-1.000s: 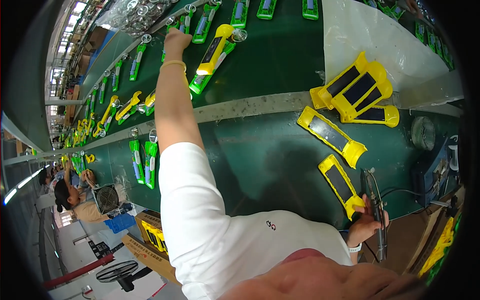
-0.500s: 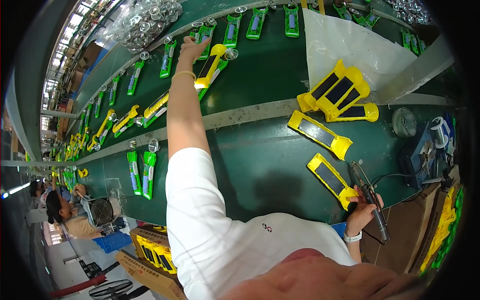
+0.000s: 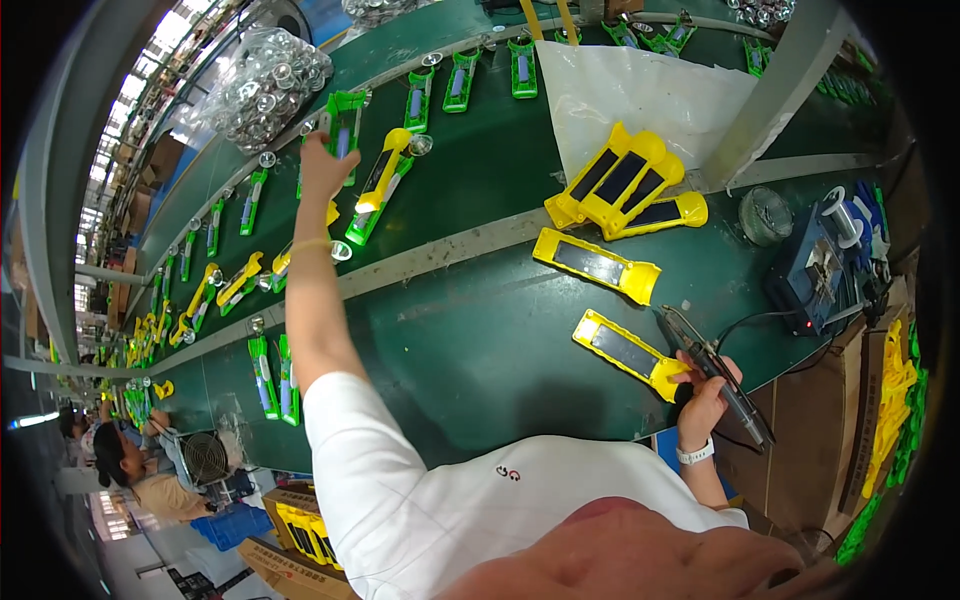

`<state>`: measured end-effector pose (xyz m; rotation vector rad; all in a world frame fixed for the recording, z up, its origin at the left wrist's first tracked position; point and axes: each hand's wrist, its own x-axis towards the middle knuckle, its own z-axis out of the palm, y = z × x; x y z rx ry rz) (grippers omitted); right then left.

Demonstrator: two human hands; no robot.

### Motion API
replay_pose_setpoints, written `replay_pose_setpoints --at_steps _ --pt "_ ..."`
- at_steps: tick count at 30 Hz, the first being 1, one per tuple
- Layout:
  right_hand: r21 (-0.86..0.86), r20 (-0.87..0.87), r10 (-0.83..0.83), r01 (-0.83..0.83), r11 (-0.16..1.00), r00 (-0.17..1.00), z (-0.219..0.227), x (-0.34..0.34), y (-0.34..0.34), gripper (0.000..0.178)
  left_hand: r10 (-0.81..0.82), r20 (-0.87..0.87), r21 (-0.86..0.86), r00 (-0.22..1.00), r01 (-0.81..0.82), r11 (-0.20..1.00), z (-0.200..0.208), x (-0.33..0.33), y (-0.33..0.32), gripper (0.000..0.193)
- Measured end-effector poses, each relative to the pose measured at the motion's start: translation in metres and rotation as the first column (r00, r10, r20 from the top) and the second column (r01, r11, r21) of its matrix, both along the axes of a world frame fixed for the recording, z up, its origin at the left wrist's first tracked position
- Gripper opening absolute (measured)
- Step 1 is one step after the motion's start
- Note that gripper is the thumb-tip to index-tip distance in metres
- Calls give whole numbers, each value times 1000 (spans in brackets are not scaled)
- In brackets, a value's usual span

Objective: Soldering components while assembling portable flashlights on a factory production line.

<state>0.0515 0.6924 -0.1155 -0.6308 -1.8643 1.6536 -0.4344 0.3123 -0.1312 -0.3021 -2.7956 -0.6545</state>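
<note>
My left hand (image 3: 325, 168) reaches across to the far belt, its fingers closed around a green torch housing (image 3: 346, 118) with a blue battery cell inside. Just right of it lies a green housing with a yellow solar-panel cover (image 3: 383, 172) on it, its lamp lit. At the right, my right hand (image 3: 704, 408) grips a soldering iron (image 3: 738, 398), tip pointing away. The fingertips of that same hand also touch the end of a yellow solar-panel cover (image 3: 625, 350), lying inner side up. Another yellow cover (image 3: 594, 264) rests beyond it.
Several yellow covers (image 3: 620, 185) are piled near a white sheet (image 3: 640, 95). A soldering station (image 3: 805, 285), a solder spool (image 3: 843, 220) and a glass jar (image 3: 766, 217) stand right. A metal post (image 3: 785, 95) rises there. A co-worker (image 3: 150, 465) sits far left.
The view has shifted, so the bench appears lower and further left. My left hand has closed on a green housing and lifted it slightly. The right hand keeps the iron.
</note>
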Motion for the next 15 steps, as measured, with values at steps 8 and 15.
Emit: replay_pose_setpoints --at_steps 8,15 --pt "-108 -69 73 -80 991 995 0 -4 -2 31 -148 97 -131 984 160 978 56 256 -72 37" --pt "-62 -38 104 -106 992 994 -3 3 18 31 -111 18 -172 994 112 979 8 289 -68 40"
